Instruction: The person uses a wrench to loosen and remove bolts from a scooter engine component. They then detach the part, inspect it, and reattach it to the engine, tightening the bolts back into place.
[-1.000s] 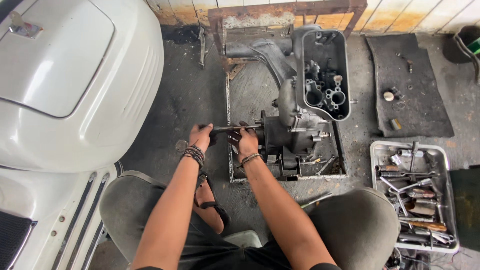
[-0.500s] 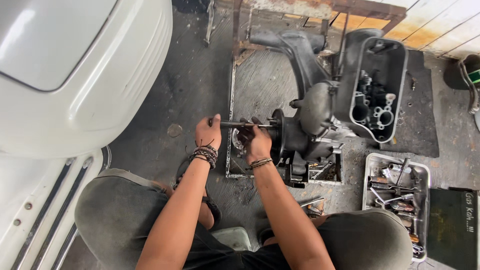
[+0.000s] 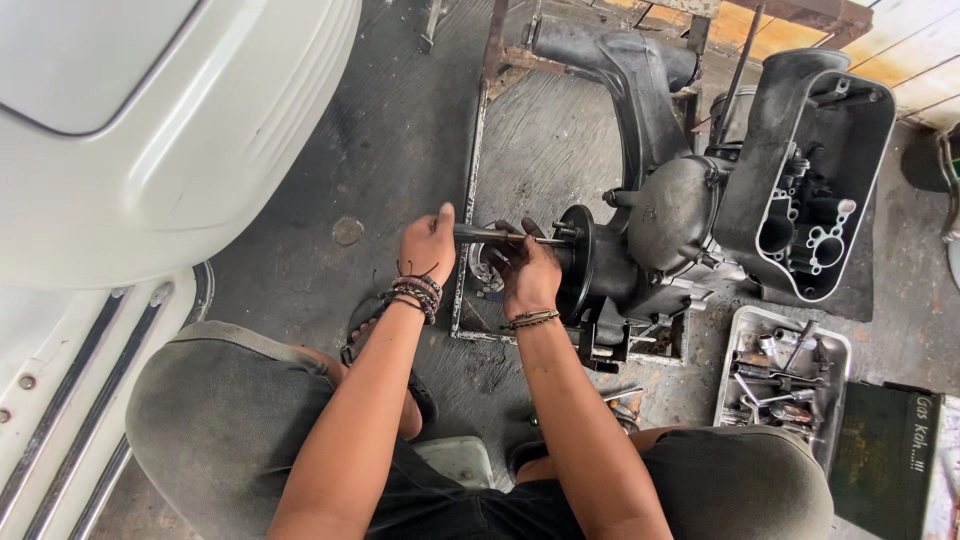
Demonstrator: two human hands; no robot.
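A dark grey scooter engine lies on a metal frame stand on the floor. A round black hub faces me on its left side. My left hand grips the outer end of a long metal rod tool that runs horizontally into the hub's centre. My right hand holds the same tool closer to the hub, fingers curled around it. Both wrists wear bracelets.
A white scooter body fills the left side. A metal tray with several tools sits at the lower right, beside a dark green box. The open engine case stands on the right. Wooden planks line the far edge.
The view has swung and moved closer, so the engine sits further right and larger. Both hands stay on the rod tool at the hub; the right hand has shifted slightly nearer the hub.
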